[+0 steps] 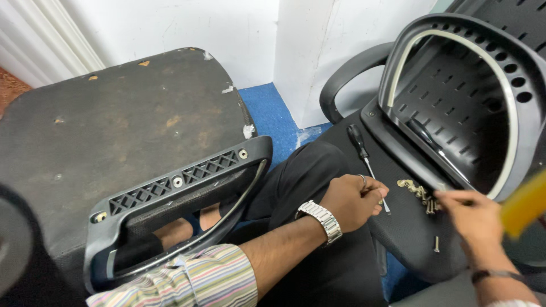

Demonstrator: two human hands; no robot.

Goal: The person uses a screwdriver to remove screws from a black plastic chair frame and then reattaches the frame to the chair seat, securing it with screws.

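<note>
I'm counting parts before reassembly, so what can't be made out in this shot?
Head view:
- Left hand: closed fist hides whatever it holds.
- Screw pile: too small to count; right hand partly covers it.
- Yellow object: blurred, cut by the right edge.
- Screwdriver: tip behind left hand.

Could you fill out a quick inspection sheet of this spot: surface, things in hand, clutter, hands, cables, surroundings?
Surface: black chair seat, scuffed board beside it.
Job's things: pile of screws, one loose screw, black-handled screwdriver lying on the seat.
Clutter: grey plastic frame; perforated chair back.
Hands: left hand curled by the screwdriver shaft; right hand at the screws, blurred.
Cables: nothing seen.
Surroundings: white wall, blue floor.
</note>
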